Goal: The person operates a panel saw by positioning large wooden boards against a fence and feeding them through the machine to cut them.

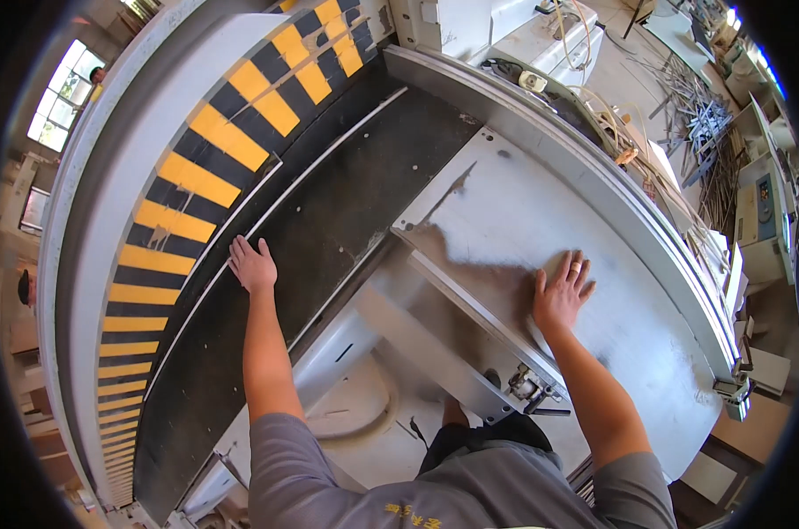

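Indoors, a person in a grey shirt point(496, 480) stands at a machine, arms spread — left hand point(253, 264) on the black bed point(338, 207), loosely open, fingertips by the pale strip point(357, 126) below the striped guard point(230, 137). Right hand point(563, 289) lies on the grey table point(624, 247), fingers spread and gripping nothing, a ring point(575, 267) on one — the table adjoins the bed, between it and a metal rail point(558, 147).
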The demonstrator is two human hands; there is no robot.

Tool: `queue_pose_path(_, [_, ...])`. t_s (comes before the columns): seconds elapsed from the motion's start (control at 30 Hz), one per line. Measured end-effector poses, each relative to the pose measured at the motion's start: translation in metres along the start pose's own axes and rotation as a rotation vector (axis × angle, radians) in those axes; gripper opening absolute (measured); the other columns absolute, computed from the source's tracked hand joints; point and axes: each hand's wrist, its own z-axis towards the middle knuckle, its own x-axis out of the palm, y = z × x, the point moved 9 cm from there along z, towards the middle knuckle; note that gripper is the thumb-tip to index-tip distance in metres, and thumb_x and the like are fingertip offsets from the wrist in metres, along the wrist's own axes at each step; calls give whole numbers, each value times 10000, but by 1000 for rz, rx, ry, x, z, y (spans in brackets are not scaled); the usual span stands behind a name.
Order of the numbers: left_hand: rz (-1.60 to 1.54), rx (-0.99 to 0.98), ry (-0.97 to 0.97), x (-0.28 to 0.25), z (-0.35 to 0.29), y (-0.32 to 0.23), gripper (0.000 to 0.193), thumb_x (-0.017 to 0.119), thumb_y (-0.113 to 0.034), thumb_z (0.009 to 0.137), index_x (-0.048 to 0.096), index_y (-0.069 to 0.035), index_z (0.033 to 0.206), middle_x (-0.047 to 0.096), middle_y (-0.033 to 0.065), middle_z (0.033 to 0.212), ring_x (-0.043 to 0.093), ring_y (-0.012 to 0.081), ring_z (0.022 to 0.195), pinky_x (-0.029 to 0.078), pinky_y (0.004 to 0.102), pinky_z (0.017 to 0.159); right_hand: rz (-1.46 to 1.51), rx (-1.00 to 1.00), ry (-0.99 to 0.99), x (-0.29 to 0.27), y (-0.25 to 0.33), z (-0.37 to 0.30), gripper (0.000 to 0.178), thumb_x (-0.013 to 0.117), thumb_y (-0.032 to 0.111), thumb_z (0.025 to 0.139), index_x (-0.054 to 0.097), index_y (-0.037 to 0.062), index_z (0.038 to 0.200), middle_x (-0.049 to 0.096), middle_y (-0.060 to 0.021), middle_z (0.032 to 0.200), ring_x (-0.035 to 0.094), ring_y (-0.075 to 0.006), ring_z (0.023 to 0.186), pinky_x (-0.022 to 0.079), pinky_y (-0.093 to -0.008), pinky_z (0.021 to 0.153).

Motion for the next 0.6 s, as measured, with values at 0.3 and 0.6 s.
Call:
queue_pose_path(0.3, [-147,130,-124,-112,-244,40,276,769,-388,914,668,-153,1017,618,69,1111,566,327,1109,421,516,923,176,-88,-121,-6,-9,-9,770,472,492,1068,226,103,1685,200,-126,1760,125,-354,1632,80,-612,1295])
queue_pose_path(0.6, [-496,-69,476,-215,-554,65,365,800,-431,898,739,-72,877,737,136,805,724,337,758,556,437,697,387,-721,-265,-33,12,-51,415,582,384,1030,687,119,1332,473,-150,1582,197,-427,1593,141,-656,1277])
